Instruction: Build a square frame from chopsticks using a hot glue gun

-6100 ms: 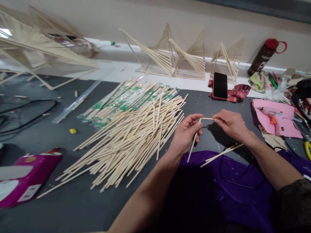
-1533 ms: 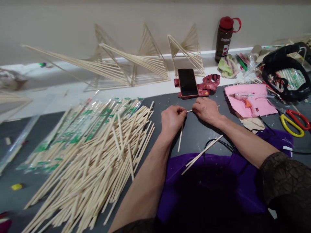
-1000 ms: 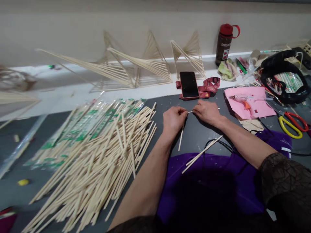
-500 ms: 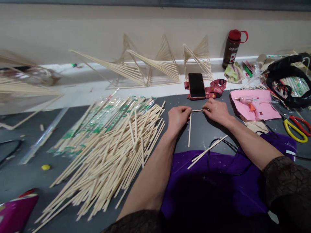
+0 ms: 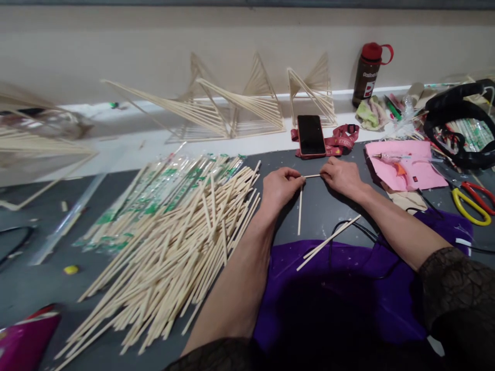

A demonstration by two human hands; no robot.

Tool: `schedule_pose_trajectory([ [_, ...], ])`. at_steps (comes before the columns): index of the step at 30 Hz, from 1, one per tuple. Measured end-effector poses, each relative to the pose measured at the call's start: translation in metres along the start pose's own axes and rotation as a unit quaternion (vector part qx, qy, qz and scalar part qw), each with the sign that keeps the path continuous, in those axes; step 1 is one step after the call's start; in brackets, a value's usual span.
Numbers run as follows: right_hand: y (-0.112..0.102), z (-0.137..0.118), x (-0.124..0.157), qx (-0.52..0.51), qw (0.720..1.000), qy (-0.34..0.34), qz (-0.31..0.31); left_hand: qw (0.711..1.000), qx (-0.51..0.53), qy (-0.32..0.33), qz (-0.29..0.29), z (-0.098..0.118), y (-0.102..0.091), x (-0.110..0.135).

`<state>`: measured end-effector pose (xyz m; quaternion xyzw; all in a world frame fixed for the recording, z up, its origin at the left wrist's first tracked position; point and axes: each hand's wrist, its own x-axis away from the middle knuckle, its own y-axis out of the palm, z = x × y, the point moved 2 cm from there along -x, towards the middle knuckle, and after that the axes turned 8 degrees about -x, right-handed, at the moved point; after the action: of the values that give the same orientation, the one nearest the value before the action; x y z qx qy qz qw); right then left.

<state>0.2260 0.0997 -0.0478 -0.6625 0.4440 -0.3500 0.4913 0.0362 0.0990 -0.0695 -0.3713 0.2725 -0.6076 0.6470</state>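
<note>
A short wooden stick runs crosswise between my hands. My left hand is closed at its left end, where it meets a second wooden stick that points down towards me. The fingers of my right hand pinch the crosswise stick's other end. Two loose sticks lie nearer me, over a black cord and a purple cloth. Left of my forearm spreads a large pile of wooden sticks.
Twisted stick frames stand along the wall. Behind my hands are a phone and red lanyard. At right lie a glue gun on pink paper, yellow-and-red-handled pliers and a black headband. A bottle stands behind.
The view has shifted slightly. Both hands keep their grip at the joined sticks, with almost no movement; the loose sticks lie as before.
</note>
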Motion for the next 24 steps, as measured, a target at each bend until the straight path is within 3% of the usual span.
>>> schedule_pose_trajectory([
  [7, -0.004, -0.002, 0.001, 0.003, 1.0, 0.006, -0.009, 0.999, -0.027, 0.02, -0.012, 0.005, -0.003, 0.002],
  [24, 0.001, -0.012, -0.003, 0.007, 1.0, -0.009, -0.006, 1.0, -0.004, 0.008, -0.017, -0.009, 0.002, -0.007],
])
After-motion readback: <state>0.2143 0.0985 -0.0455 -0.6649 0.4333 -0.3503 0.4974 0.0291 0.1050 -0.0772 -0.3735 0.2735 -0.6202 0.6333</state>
